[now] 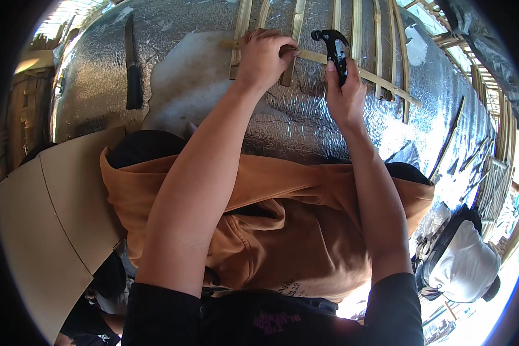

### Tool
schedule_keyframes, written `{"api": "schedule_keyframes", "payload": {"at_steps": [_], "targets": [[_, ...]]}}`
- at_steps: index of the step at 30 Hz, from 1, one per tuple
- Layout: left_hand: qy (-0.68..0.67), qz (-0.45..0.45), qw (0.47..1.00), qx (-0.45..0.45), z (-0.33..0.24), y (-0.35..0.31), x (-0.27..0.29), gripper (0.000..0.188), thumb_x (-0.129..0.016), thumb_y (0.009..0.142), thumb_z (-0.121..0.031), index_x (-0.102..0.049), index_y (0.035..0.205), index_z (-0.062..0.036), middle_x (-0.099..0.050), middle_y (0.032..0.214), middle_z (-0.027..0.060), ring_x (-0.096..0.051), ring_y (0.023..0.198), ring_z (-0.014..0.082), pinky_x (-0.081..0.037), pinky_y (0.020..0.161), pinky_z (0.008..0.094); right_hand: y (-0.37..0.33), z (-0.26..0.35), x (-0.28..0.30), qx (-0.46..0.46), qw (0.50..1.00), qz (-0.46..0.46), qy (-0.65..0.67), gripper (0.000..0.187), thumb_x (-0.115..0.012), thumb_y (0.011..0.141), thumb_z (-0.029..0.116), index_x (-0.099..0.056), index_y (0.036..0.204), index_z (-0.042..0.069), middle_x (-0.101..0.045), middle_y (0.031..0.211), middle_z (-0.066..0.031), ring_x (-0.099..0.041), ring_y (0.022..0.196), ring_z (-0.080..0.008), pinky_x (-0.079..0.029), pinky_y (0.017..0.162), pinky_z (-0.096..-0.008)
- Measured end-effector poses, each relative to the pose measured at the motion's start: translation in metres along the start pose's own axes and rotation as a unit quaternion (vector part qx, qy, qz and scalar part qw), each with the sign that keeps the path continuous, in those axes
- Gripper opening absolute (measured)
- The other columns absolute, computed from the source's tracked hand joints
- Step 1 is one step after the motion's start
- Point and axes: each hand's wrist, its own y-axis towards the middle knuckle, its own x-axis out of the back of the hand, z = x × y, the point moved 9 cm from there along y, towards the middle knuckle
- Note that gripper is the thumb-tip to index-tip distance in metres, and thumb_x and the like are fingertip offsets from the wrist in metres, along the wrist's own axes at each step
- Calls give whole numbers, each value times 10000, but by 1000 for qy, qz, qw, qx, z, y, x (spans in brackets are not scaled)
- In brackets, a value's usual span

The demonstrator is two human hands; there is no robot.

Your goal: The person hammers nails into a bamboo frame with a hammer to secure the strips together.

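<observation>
My right hand (347, 98) grips a small black claw hammer (335, 52) by its handle, its head upright above the fingers. My left hand (264, 62) lies over a thin crosswise wooden slat (386, 85), left of the hammer. Its thumb and fingers are pinched together at the slat; what is between them, if anything, is too small to make out. Beneath the crosswise slat, several lengthwise wooden slats (357, 32) lie side by side, pointing away from me. All of them rest on a silvery foil sheet (294, 118).
A long knife (134, 83) with a dark handle lies on the foil at left. A brown hoodie (305, 230) covers my lap. Cardboard (46, 219) stands at lower left, with another person partly visible below it. A person in a white top (464, 262) is at right.
</observation>
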Motion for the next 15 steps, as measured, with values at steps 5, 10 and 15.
{"api": "schedule_keyframes", "payload": {"at_steps": [5, 10, 15], "targets": [[-21, -14, 1000, 4, 4, 0, -2, 125, -795, 809, -198, -740, 838, -90, -724, 885, 45, -685, 870, 283, -478, 884, 403, -1, 1, 0, 11, 1000, -5, 3, 231, -616, 997, 231, -541, 1012, 13, -651, 720, -204, -674, 634, -415, -492, 551, -469], [-32, -21, 999, 6, 8, -3, -2, 185, -805, 816, -231, -729, 919, -97, -724, 885, 51, -686, 870, 281, -474, 892, 408, -1, 1, -1, 6, 1000, 2, 11, 227, -620, 996, 227, -539, 1002, 15, -647, 713, -201, -678, 638, -409, -491, 547, -462], [3, -48, 999, 23, 14, -6, 0, 297, -824, 805, -293, -713, 1013, -113, -701, 952, 73, -659, 974, 291, -468, 922, 430, -1, 3, 0, 19, 1000, -3, 8, 229, -624, 995, 224, -537, 992, 12, -639, 704, -202, -677, 636, -406, -491, 546, -458]]}}
